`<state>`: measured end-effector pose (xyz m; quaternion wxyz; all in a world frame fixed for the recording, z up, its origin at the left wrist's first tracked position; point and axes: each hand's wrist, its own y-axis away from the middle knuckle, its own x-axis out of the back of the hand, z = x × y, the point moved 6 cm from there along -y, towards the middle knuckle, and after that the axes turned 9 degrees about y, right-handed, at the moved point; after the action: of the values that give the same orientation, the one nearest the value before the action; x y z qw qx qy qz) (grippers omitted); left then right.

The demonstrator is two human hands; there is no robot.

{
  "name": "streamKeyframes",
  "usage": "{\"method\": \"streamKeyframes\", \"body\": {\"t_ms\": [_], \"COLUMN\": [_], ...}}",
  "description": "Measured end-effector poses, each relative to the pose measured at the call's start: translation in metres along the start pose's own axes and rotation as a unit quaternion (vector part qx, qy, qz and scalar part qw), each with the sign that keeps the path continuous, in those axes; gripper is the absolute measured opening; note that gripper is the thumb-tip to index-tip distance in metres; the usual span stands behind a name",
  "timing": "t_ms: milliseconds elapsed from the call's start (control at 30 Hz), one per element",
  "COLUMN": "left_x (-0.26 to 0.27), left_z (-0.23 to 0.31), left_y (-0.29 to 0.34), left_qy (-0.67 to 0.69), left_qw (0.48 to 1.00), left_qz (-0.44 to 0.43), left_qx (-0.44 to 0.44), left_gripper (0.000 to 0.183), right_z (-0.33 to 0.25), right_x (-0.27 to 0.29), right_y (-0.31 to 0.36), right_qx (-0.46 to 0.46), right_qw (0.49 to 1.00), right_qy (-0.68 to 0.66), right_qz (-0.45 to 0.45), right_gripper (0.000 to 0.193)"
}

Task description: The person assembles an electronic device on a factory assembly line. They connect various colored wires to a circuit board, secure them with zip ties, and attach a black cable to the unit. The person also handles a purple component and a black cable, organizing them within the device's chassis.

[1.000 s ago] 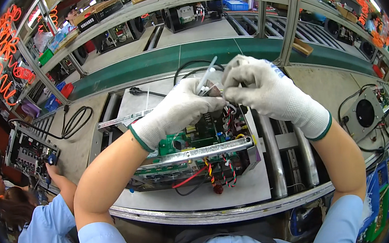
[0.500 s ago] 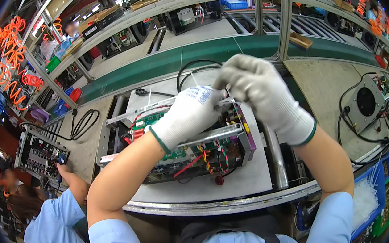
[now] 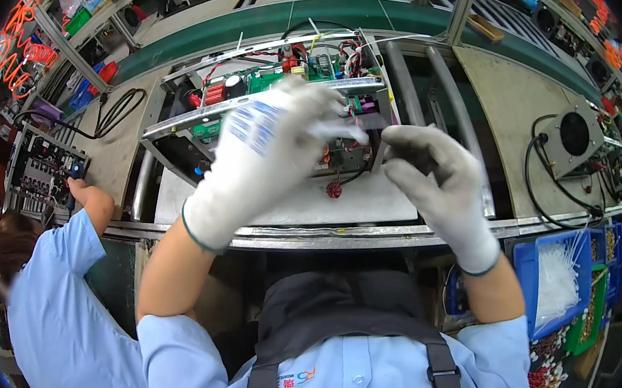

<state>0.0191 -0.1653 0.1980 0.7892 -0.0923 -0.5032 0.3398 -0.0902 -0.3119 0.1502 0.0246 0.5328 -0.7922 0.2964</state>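
Note:
An open metal chassis (image 3: 182, 124) with green circuit boards, red parts and bundled wires rests on a light board in front of me. Both my hands wear white knit gloves. My left hand (image 3: 268, 133) is above the chassis's near side; its fingers are smeared by motion, and whether they hold anything is unclear. To the right of the chassis's near corner, my right hand (image 3: 437, 181) is raised with thumb and fingers curled but apart, nothing visible between them. A thin white cable tie (image 3: 399, 38) sticks out from the wires at the far right corner. A red twisted wire bundle (image 3: 334, 190) hangs at the front.
Metal rollers (image 3: 460, 111) run right of the chassis. Further right is a fan unit (image 3: 575, 135) with a black cable. A blue bin (image 3: 522, 280) of white cable ties stands lower right. At left, a co-worker's hand (image 3: 80, 191) works at another unit (image 3: 41, 169). A green belt (image 3: 268, 29) lies behind.
My hands, together over the far right of the chassis before, have come apart and drawn nearer to me. The view has tilted down toward my body.

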Motion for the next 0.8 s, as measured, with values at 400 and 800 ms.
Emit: {"method": "streamKeyframes", "body": {"t_ms": [400, 800], "left_x": [-0.026, -0.045], "left_z": [-0.011, 0.016], "left_y": [-0.043, 0.054], "left_qy": [-0.3, -0.001], "left_qw": [0.953, 0.999], "left_qz": [0.007, -0.015], "left_qx": [0.048, 0.041], "left_gripper": [0.049, 0.028], "right_z": [0.091, 0.041], "right_x": [-0.061, -0.029], "right_y": [-0.024, 0.055], "right_qx": [-0.264, -0.058], "right_qw": [0.9, 0.978], "right_qy": [-0.341, -0.198], "right_qz": [0.069, 0.037], "right_gripper": [0.028, 0.051]}}
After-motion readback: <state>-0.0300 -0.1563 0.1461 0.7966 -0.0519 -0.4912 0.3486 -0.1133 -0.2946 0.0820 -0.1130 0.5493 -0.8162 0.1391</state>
